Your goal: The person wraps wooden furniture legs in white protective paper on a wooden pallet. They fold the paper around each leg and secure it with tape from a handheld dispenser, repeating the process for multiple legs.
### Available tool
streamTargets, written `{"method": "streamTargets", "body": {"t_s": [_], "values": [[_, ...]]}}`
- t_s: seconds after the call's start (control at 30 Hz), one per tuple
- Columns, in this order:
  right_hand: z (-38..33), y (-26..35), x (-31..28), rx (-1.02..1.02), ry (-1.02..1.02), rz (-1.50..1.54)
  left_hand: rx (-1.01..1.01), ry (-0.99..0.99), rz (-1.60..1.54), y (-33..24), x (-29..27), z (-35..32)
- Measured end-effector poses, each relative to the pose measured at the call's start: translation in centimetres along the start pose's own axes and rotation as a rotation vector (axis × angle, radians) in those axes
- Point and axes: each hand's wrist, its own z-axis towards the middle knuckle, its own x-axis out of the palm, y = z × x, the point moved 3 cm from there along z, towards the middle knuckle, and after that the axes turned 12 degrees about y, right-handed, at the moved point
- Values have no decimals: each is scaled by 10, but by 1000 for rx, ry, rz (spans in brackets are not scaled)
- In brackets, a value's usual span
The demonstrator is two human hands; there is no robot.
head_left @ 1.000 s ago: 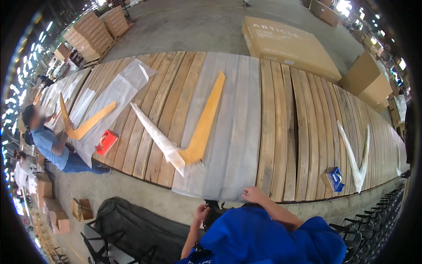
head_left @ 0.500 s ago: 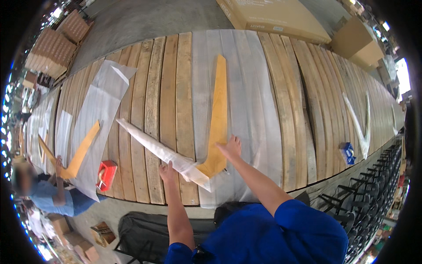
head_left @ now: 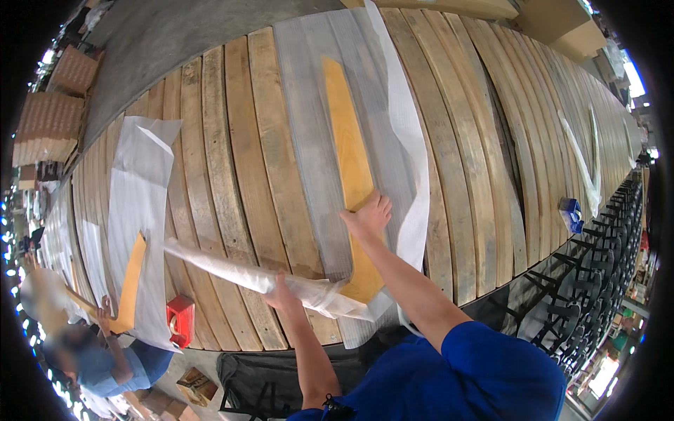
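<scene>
A V-shaped wooden piece (head_left: 349, 154) lies before me, its bare yellow arm pointing away from me over a translucent foam sheet (head_left: 298, 77). White foam wrap (head_left: 217, 264) covers its other arm, which reaches left over the planks. My left hand (head_left: 282, 295) grips this wrapped arm from the near side. Across the bare arm, my right hand (head_left: 368, 216) is closed, thumb at the left edge and fingers curled at the right. The sheet's right edge stands up in a curl beside the wood.
A red tape dispenser (head_left: 181, 321) sits at the plank table's near edge, a blue one (head_left: 571, 215) farther right. At left a co-worker (head_left: 105, 361) handles another V-shaped piece (head_left: 131, 284). Wrapped pieces (head_left: 590, 165) lie far right, above a row of black frames (head_left: 579, 288).
The wooden piece has turned counterclockwise in view, its bare arm now leaning left. My right hand sits higher along that arm. The sheet's right edge, flat before, now curls up.
</scene>
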Motion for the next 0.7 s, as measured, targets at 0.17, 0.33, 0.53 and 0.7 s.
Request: {"method": "streamTargets", "body": {"t_s": [0.17, 0.33, 0.53, 0.7], "values": [[33, 40, -22, -217, 85, 86, 2, 196, -188, -22, 28, -29], [107, 85, -41, -335, 19, -45, -28, 243, -191, -39, 88, -22], [157, 115, -62, -207, 36, -128, -32, 329, -127, -35, 133, -1], [196, 86, -40, -229, 86, -108, 33, 456, 104, -22, 137, 4]]}}
